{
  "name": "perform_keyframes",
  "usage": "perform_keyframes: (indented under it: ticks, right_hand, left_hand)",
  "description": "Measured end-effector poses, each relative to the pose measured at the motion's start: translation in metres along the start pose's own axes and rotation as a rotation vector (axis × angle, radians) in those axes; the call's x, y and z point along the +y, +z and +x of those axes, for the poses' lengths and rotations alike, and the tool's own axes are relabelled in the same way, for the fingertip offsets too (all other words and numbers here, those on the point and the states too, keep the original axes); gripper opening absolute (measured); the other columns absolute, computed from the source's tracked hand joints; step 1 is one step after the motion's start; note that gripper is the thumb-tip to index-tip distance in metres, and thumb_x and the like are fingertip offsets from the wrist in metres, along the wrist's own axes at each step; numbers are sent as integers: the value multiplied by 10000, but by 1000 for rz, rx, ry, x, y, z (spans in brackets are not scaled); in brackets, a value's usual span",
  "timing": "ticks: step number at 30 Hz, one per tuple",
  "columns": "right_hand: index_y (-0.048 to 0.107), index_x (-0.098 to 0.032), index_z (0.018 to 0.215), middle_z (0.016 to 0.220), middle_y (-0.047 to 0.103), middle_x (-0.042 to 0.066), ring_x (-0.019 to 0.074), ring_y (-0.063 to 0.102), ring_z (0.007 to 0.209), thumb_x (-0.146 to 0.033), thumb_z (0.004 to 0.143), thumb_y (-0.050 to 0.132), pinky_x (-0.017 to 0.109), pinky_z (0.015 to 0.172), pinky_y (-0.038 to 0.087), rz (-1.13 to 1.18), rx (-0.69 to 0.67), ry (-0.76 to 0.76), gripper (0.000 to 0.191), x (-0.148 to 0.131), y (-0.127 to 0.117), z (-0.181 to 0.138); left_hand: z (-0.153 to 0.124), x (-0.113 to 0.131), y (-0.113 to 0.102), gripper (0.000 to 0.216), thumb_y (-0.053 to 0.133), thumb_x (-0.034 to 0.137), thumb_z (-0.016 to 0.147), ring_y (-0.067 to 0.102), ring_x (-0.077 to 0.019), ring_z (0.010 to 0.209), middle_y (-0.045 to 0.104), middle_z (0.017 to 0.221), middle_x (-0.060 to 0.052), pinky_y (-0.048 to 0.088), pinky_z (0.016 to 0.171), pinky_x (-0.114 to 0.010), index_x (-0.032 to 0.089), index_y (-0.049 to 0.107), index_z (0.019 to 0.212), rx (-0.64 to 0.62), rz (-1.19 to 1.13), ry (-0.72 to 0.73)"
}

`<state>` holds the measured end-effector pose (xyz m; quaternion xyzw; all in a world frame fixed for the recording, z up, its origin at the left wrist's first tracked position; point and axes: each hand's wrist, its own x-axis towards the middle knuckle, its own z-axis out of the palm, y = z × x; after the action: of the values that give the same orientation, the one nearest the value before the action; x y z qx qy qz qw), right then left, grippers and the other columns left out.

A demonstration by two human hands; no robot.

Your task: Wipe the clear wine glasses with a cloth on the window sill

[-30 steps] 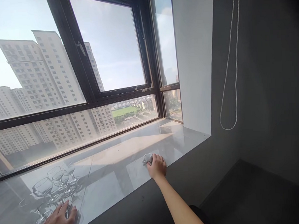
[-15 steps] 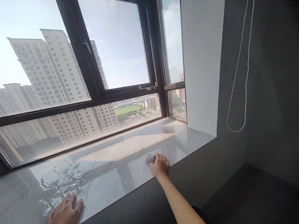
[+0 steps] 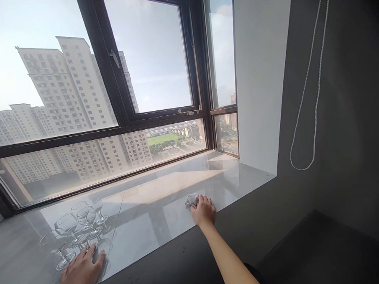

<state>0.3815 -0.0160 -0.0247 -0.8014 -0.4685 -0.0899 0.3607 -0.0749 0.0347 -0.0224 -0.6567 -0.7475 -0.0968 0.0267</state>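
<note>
My right hand [image 3: 205, 210] is closed around a pale cloth [image 3: 191, 200], which is pressed against the glossy window sill [image 3: 143, 234] close to its front edge. At the lower left, my left hand [image 3: 83, 268] lies flat on the sill with its fingers spread. Just beyond its fingertips stand several clear stemmed glasses [image 3: 66, 225], grouped together upright. The nearest glass [image 3: 65, 261] is partly covered by the left hand.
A dark-framed window [image 3: 122, 124] runs behind the sill, with a handle [image 3: 114, 58] on its frame. To the right is a white side wall [image 3: 260, 80]. A looped bead cord [image 3: 314, 124] hangs beside it against a dark wall.
The view has shifted slightly, so the window and cord sit a little further right. Both hands and the cloth stay almost in place on the sill.
</note>
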Motion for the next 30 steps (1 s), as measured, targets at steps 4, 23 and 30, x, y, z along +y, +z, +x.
perform_keyframes:
  ticks: [4, 23, 30]
  right_hand:
    - [536, -205, 1159, 1109, 600, 100, 257, 497, 1082, -371, 817, 594, 350, 936, 332, -1, -13, -5, 384, 0, -2, -1]
    - [532, -162, 1178, 1147, 597, 123, 268, 494, 1084, -419, 827, 538, 359, 924, 334, -73, -74, -24, 435, 4, 2, -2]
    - [545, -167, 1166, 1145, 603, 131, 275, 505, 1083, -423, 832, 536, 363, 911, 348, -81, -59, -31, 421, 5, 4, -3]
  left_hand:
    - [-2, 4, -3, 795, 396, 627, 760, 292, -317, 1407, 390, 1488, -134, 200, 1149, -486, 160, 429, 1402, -5, 10, -19]
    - [-43, 43, -25, 425, 356, 396, 899, 529, -247, 1184, 649, 1213, -78, 367, 1009, -366, 211, 672, 1112, 130, -155, 240]
    - [-58, 96, -18, 333, 423, 379, 887, 562, -234, 1100, 677, 1110, -69, 386, 993, -361, 231, 685, 1028, 180, -229, 459]
